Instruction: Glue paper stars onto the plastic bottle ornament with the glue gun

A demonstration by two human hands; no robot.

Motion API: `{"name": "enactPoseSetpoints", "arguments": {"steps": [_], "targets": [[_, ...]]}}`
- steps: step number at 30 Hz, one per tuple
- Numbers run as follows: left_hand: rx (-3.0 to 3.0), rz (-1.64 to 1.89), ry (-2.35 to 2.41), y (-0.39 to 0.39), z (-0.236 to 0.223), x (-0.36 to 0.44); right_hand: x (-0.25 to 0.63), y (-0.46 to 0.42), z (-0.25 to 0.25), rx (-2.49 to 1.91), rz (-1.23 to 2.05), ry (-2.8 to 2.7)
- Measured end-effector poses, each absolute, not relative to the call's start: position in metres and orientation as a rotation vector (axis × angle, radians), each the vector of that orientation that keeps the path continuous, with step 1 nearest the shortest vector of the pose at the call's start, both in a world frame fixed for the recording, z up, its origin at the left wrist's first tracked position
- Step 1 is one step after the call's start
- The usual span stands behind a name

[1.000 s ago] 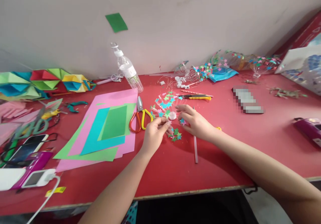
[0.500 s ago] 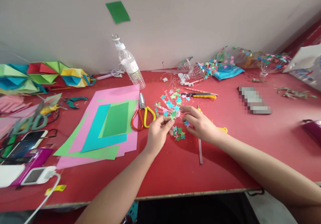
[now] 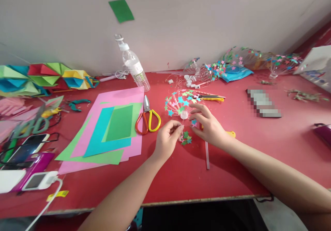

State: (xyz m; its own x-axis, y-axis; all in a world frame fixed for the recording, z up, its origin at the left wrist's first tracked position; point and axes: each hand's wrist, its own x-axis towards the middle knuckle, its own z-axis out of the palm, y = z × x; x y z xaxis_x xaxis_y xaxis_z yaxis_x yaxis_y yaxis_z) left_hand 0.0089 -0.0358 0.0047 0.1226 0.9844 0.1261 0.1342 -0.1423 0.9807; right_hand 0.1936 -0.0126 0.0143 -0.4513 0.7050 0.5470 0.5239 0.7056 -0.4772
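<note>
A clear plastic bottle top (image 3: 184,115), its cut strips fanned out and tipped with coloured stars, rests between my hands. My left hand (image 3: 168,137) is closed in a pinch on a thin clear strip at the near side of the bottle top. Curled fingers of my right hand (image 3: 210,124) have a small blue and pink star (image 3: 194,123) between them, beside the bottle neck. Below lies a little pile of loose stars (image 3: 186,138), partly behind my left fingertips. A yellow-handled cutter (image 3: 230,133) is partly hidden under my right hand.
Scissors (image 3: 147,117) with red and yellow handles lie left of my hands, beside stacked coloured paper (image 3: 103,151). A plastic bottle (image 3: 136,69) stands near the wall. Another yellow cutter (image 3: 214,99) lies behind my right hand. A pixelated dark object (image 3: 263,103) lies right.
My left hand has moved slightly right and down, off a green star near the bottle neck to a strip. The star fan has turned, showing the neck. My right hand shifted slightly.
</note>
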Motion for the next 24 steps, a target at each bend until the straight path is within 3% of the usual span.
{"name": "enactPoseSetpoints", "arguments": {"steps": [24], "targets": [[1.340, 1.150, 1.154, -0.0304, 0.0050, 0.0081, 0.1936, -0.0107, 0.0151, -0.954, 0.344, -2.149]]}}
